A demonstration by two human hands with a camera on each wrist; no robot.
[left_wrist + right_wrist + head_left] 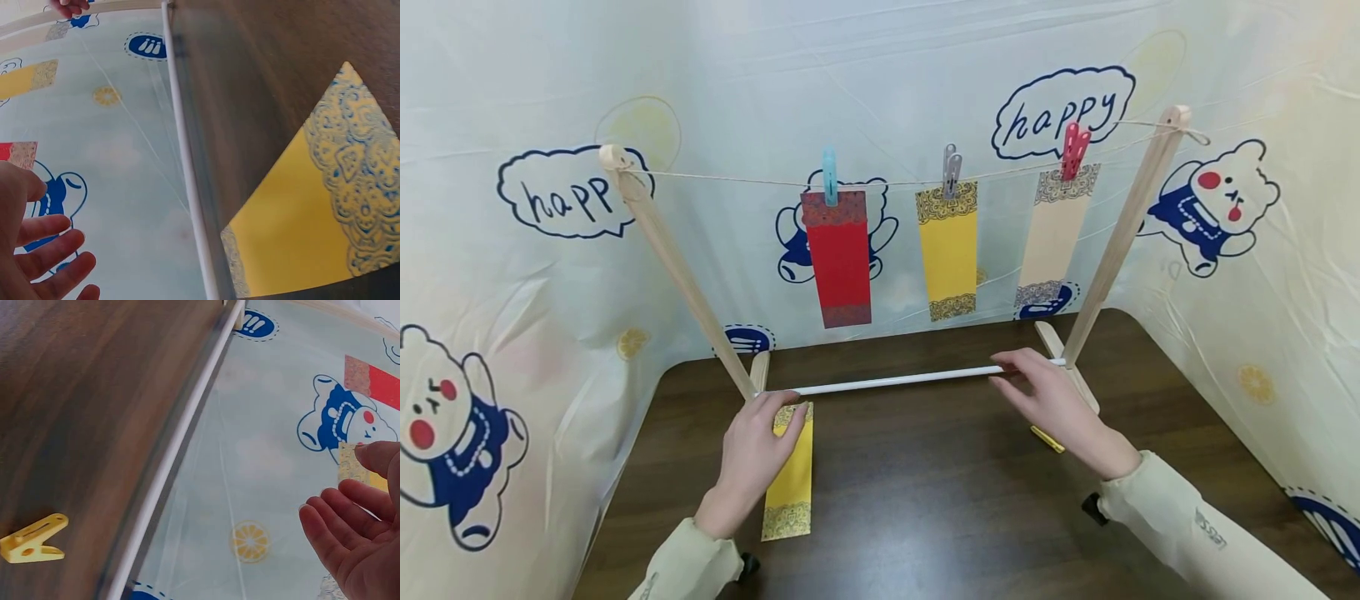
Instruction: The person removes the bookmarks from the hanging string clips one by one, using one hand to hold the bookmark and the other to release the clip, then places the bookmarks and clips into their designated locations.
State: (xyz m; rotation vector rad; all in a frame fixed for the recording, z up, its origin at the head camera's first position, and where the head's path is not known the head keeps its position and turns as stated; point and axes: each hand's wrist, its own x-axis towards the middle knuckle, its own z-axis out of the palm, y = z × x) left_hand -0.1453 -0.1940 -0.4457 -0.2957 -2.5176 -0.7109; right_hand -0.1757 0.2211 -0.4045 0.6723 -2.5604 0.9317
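Note:
My left hand [752, 450] hovers above a yellow paper strip [793, 483] with patterned ends, partly covering it. In the left wrist view that hand's fingers [53, 250] are spread and relaxed. Over the right part of a white rod [895, 381] is my right hand [1052, 400], its fingers loosely bent around nothing. A yellow clothespin [37, 539] lies on the table, partly hidden by the right hand in the head view. From a string [722, 177] hang a red strip [841, 267], a yellow strip [951, 254] and a beige strip [1054, 233].
Blue [830, 177], grey [952, 171] and red [1075, 152] clothespins clip the strips. Wooden posts stand left [677, 267] and right [1123, 242], joined low by the rod, on a dark wooden table [925, 500]. A printed cloth [880, 67] surrounds it.

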